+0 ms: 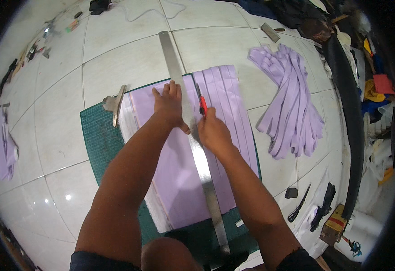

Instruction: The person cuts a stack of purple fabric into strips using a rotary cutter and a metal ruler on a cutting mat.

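Note:
My left hand (168, 105) lies with fingers spread on lilac fabric (179, 176), pressing down beside and against a long metal ruler (201, 165). My right hand (214, 131) is closed around a red and black cutter knife (203, 104). Its tip rests on the fabric just right of the ruler, near the far edge. Right of the knife, the fabric lies in several parallel strips (224, 99). A green cutting mat (99, 140) sits underneath. At the fabric's left edge, which has a white border, a metal clamp (115, 105) grips the layers.
A bundle of lilac strips (292, 108) lies on the tiled floor to the right. Scissors (299, 202) and a small dark block (291, 193) are at the lower right. A long black roll (348, 126) edges the right side. More lilac cloth (6, 144) lies far left.

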The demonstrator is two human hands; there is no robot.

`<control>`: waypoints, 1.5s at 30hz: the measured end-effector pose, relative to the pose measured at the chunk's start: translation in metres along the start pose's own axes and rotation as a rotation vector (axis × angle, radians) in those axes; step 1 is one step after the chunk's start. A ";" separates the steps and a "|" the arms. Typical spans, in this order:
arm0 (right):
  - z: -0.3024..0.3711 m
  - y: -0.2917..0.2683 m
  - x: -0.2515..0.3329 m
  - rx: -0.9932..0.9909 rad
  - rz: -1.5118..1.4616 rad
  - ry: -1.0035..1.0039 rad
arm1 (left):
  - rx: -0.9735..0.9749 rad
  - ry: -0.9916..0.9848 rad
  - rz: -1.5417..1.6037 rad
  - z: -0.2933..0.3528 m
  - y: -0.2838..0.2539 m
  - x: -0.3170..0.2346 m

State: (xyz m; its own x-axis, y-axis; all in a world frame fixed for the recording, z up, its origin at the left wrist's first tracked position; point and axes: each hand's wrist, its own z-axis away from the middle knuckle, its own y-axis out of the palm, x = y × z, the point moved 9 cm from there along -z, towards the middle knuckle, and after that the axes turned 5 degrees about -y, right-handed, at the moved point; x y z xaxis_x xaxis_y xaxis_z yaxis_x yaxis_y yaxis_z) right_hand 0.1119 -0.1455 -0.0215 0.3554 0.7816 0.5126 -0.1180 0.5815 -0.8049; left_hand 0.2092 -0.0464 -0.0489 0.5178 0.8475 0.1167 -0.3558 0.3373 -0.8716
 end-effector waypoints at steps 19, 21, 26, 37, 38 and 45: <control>-0.066 0.025 0.033 0.064 -0.018 0.051 | 0.007 -0.001 0.002 -0.001 0.004 0.004; -0.067 0.017 0.035 0.073 -0.021 0.031 | 0.003 0.005 -0.005 -0.001 0.003 0.003; -0.057 0.019 0.025 0.161 0.044 0.030 | 0.024 0.010 -0.021 -0.001 0.003 0.001; 0.143 0.047 -0.054 0.394 -0.056 0.237 | -0.027 0.041 0.007 0.000 0.001 -0.001; 0.161 0.049 -0.065 0.419 -0.016 0.275 | -0.023 0.048 0.006 -0.001 -0.001 -0.006; 0.144 0.000 -0.029 0.505 0.219 0.131 | -0.023 0.037 0.017 0.000 0.001 0.002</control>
State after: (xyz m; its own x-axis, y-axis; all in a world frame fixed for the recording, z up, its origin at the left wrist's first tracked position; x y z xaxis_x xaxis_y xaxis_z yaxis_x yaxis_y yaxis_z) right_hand -0.0314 -0.1354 0.0065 0.3806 0.8804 0.2828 -0.6196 0.4698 -0.6288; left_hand 0.2100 -0.0440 -0.0498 0.5408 0.8369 0.0844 -0.3471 0.3135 -0.8839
